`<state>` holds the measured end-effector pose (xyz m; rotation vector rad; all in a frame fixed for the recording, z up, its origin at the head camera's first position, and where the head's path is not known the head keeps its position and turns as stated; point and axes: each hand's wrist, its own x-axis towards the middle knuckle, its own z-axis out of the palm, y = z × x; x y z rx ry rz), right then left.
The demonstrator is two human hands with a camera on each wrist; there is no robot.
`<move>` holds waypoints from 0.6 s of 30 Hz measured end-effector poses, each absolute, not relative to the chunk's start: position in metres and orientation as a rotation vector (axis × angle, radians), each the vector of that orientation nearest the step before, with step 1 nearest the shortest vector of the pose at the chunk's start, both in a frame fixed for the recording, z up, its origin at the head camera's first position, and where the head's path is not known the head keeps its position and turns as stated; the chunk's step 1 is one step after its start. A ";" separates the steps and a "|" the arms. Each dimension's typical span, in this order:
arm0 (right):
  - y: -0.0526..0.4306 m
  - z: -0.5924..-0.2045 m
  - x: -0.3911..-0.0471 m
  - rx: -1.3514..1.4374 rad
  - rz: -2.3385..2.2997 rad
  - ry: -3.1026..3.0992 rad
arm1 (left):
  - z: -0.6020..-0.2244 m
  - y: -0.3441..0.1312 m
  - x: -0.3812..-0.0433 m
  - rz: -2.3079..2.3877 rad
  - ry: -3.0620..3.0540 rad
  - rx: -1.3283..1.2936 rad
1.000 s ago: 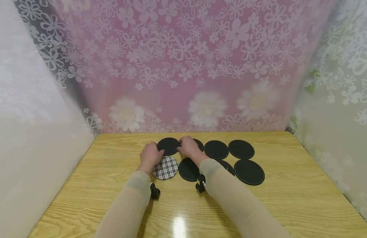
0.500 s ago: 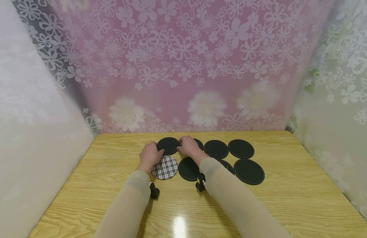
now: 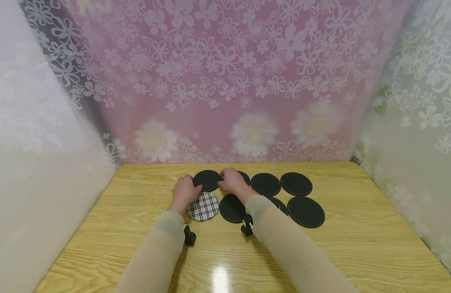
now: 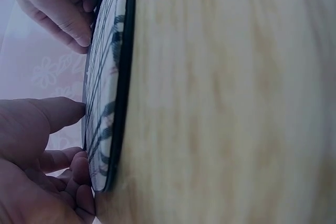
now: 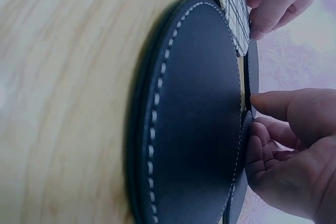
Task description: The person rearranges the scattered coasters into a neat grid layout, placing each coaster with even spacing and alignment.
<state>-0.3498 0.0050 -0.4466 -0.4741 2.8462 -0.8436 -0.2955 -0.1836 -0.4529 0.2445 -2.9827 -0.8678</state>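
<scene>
Two rows of round coasters lie flat on the wooden table in the head view. At the back left, a black coaster [image 3: 207, 180] sits between both hands. My left hand [image 3: 186, 191] grips its left edge with the thumb and curled fingers, while my right hand [image 3: 232, 181] pinches the right edge. Just in front lies a plaid coaster [image 3: 203, 207], white with dark lines, whose dark rim shows in the left wrist view. A white-stitched black coaster [image 5: 194, 108] fills the middle of the right wrist view. My right hand and forearm partly cover several coasters.
More black coasters stand to the right, including one at the back right [image 3: 296, 183] and one at the front right [image 3: 306, 211]. A flowered pink curtain [image 3: 225, 81] hangs behind the table [image 3: 137, 228], with pale curtains on both sides.
</scene>
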 end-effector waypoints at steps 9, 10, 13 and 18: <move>0.007 -0.445 -0.351 -0.482 -0.855 2.837 | -0.454 -0.182 -0.299 -0.871 -2.976 0.243; 0.007 -0.444 -0.352 -0.485 -0.855 2.831 | -0.454 -0.182 -0.299 -0.871 -2.976 0.241; 0.010 -0.441 -0.351 -0.490 -0.879 2.789 | -0.453 -0.183 -0.298 -0.877 -2.979 0.231; 0.016 -0.434 -0.348 -0.514 -0.959 2.719 | -0.451 -0.187 -0.298 -0.916 -2.978 0.198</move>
